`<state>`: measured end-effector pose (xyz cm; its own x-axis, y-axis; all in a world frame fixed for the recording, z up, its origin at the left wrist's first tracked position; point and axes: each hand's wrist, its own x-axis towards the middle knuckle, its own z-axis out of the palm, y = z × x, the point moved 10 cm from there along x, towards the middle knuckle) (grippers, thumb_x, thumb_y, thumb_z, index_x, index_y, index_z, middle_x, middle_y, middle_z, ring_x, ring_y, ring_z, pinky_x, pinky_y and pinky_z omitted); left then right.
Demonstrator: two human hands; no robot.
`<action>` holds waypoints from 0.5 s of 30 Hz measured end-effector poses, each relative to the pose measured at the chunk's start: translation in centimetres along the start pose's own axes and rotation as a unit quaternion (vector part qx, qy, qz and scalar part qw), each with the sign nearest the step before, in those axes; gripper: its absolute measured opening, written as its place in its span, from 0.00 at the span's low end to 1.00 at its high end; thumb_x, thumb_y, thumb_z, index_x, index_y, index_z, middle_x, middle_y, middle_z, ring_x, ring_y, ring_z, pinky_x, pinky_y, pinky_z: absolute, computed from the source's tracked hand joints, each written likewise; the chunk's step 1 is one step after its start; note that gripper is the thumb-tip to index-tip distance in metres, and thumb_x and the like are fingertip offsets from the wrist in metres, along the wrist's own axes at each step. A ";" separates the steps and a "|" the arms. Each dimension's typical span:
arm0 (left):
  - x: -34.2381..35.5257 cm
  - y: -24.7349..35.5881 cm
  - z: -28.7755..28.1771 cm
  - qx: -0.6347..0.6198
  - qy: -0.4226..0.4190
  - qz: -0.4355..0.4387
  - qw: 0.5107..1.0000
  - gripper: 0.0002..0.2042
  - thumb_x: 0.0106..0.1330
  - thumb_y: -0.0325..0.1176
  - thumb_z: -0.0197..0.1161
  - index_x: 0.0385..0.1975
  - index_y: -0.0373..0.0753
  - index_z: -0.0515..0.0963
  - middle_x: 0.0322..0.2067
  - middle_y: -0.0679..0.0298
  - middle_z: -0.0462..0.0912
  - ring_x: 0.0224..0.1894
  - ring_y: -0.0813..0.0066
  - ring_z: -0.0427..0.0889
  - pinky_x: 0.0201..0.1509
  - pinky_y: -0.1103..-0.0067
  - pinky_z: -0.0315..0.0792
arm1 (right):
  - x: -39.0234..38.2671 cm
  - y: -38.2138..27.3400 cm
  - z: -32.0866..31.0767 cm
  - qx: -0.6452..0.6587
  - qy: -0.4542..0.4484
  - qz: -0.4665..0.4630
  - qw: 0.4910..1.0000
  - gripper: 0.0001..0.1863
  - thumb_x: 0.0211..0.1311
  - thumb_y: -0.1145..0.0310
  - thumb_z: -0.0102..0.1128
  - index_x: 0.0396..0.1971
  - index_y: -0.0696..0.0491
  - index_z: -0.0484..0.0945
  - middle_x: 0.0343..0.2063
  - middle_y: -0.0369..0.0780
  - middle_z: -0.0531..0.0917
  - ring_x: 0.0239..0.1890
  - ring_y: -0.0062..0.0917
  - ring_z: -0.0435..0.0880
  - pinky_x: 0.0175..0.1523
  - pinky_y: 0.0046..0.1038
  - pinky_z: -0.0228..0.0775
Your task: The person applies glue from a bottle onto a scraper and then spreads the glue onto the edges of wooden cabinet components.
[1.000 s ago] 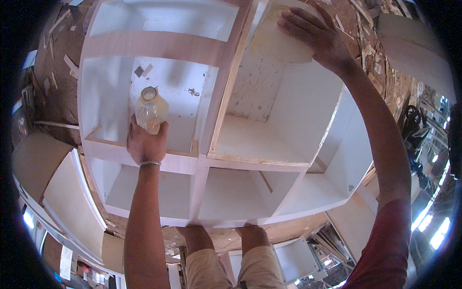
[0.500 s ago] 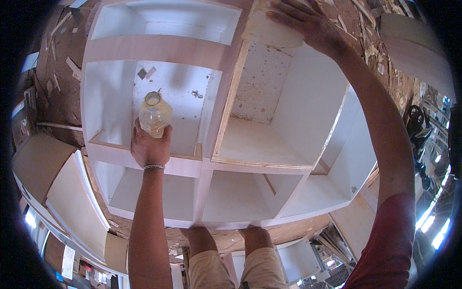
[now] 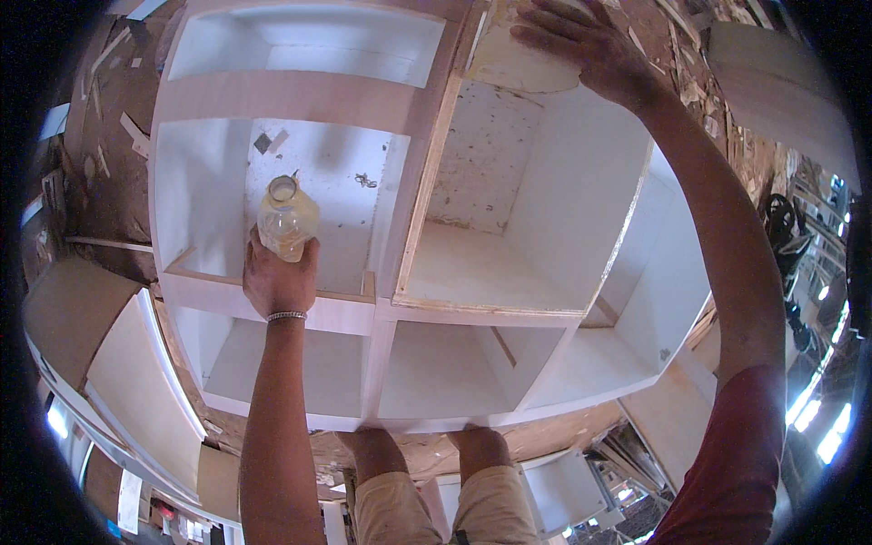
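My left hand (image 3: pixel 280 277) is closed around a clear plastic bottle (image 3: pixel 289 222) with an uncapped round mouth and yellowish smears on it. The bottle is above a white-lined compartment of a large wooden cabinet (image 3: pixel 263 95). At the top right, my right hand (image 3: pixel 595 50) has its fingers stretched out over a pale yellowish sheet (image 3: pixel 527 59) with a curved lower edge. That sheet covers the upper end of a square, raw-edged compartment. What lies under the fingertips cannot be made out.
Wood scraps (image 3: pixel 136 134) litter the ground on the left and at the upper right. Curved panels (image 3: pixel 145 381) stand at the lower left. Small debris (image 3: pixel 366 181) lies inside the compartment below the bottle. My legs (image 3: pixel 481 454) are against the cabinet's near edge.
My right hand and the yellowish sheet have shifted slightly right, baring more of the raw wood edge beside the sheet. My left hand keeps its grip on the bottle.
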<state>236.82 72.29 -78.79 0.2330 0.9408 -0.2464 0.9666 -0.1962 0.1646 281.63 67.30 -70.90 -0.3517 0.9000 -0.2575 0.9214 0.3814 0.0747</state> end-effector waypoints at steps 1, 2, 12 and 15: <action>0.0 -0.1 0.0 -0.002 -0.005 -0.004 1.000 0.34 0.51 0.47 0.76 0.56 0.37 0.73 0.47 0.50 0.84 0.51 0.49 0.84 0.57 0.59 0.79 | -0.2 0.1 -0.6 0.020 0.017 0.011 1.000 0.47 0.49 0.75 0.64 0.74 0.41 0.66 0.77 0.37 0.62 0.81 0.34 0.54 0.84 0.52 0.34; 0.0 -0.2 -0.1 -0.005 -0.011 -0.008 1.000 0.34 0.51 0.47 0.75 0.56 0.37 0.73 0.47 0.50 0.84 0.52 0.49 0.84 0.57 0.59 0.79 | -0.6 0.2 -1.3 0.040 0.035 0.021 0.998 0.47 0.48 0.75 0.65 0.75 0.41 0.66 0.77 0.37 0.62 0.81 0.35 0.55 0.84 0.52 0.34; 0.0 -0.1 0.2 -0.001 -0.046 -0.014 0.999 0.38 0.53 0.51 0.77 0.60 0.34 0.72 0.52 0.46 0.83 0.54 0.46 0.83 0.59 0.60 0.78 | -11.7 2.3 -4.8 0.295 0.339 0.538 0.713 0.25 0.70 0.54 0.63 0.53 0.61 0.81 0.49 0.52 0.87 0.52 0.43 0.87 0.57 0.39 0.75; 0.1 -0.4 -0.6 -0.004 -0.008 -0.015 1.000 0.32 0.52 0.50 0.74 0.54 0.38 0.74 0.46 0.51 0.84 0.51 0.49 0.84 0.57 0.58 0.79 | -10.7 -0.5 -6.2 0.213 0.324 0.539 0.748 0.21 0.70 0.55 0.61 0.47 0.60 0.83 0.42 0.52 0.88 0.45 0.49 0.89 0.49 0.45 0.80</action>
<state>236.43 72.61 -78.34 0.2057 0.9418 -0.2659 0.9722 -0.1658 0.1651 283.95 58.76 -62.24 0.7542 0.6021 0.2620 0.6479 -0.6175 -0.4460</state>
